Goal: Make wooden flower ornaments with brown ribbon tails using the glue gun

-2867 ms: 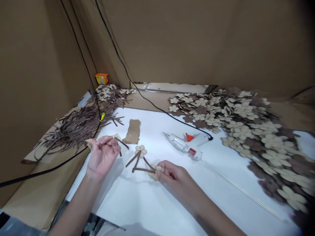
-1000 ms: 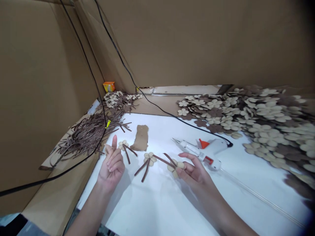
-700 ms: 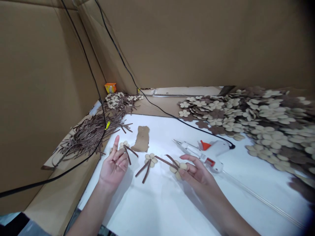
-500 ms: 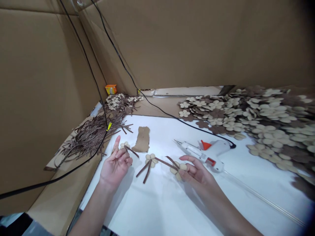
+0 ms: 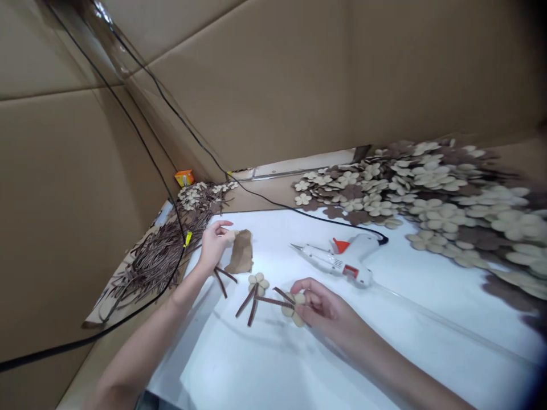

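My right hand [image 5: 318, 307] pinches a beige felt flower [image 5: 298, 319] with brown strips on it, held above the white board. My left hand [image 5: 216, 242] has its fingers partly stretched out to the left edge of a torn cardboard piece [image 5: 241, 250], and its fingertips seem to touch it. A second beige flower [image 5: 258, 280] with two brown strips lies between the hands. Below my left wrist, more brown strips [image 5: 221, 282] show, their flower mostly hidden by the hand.
A white glue gun [image 5: 333, 262] with an orange trigger lies at right, its clear stick trailing off. Beige and brown felt flowers [image 5: 444, 216] are heaped at back right. Brown strips [image 5: 158, 256] pile up at left, near an orange box [image 5: 184, 178]. A black cable [image 5: 273, 200] crosses the board.
My left hand has moved forward from above the board to the cardboard piece, turning palm down. The right hand still holds its flower. The view has tilted and shifted slightly.
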Motion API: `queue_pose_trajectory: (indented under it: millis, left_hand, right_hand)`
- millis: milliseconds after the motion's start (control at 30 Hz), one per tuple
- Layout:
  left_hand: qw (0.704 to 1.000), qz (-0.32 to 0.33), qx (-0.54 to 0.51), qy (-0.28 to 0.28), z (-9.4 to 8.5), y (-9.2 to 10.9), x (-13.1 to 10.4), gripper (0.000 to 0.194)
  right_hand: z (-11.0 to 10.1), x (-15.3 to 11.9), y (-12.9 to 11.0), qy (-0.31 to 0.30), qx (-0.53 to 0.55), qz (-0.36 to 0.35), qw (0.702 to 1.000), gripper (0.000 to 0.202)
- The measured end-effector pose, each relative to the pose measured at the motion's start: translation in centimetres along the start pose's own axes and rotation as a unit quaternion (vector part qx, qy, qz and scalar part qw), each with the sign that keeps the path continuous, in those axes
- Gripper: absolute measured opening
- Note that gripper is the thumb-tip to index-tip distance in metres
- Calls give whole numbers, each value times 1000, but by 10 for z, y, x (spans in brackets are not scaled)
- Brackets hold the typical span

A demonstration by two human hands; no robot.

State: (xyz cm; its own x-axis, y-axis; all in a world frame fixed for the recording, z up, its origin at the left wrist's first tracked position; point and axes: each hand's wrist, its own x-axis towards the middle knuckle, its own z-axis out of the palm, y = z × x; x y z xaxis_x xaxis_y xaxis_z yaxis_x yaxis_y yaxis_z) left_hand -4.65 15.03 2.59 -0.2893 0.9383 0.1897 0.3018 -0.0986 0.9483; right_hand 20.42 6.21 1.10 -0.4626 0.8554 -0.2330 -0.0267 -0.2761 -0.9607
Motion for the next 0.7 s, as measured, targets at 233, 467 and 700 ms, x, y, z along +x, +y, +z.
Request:
queue_pose_trajectory:
  millis: [233, 467, 700]
  left_hand:
    - [996, 11, 55, -68, 1, -12, 26, 32]
    - [996, 7, 40, -81, -13, -5, 27, 40]
    - [992, -12, -61, -108, -31, 19, 14, 44]
  right_hand:
    - [-6, 5, 9, -30, -19, -32, 999, 17]
    - [-8, 5, 11, -31, -22, -26, 999, 20]
    - [-5, 5, 5, -11, -11, -15, 1000, 23]
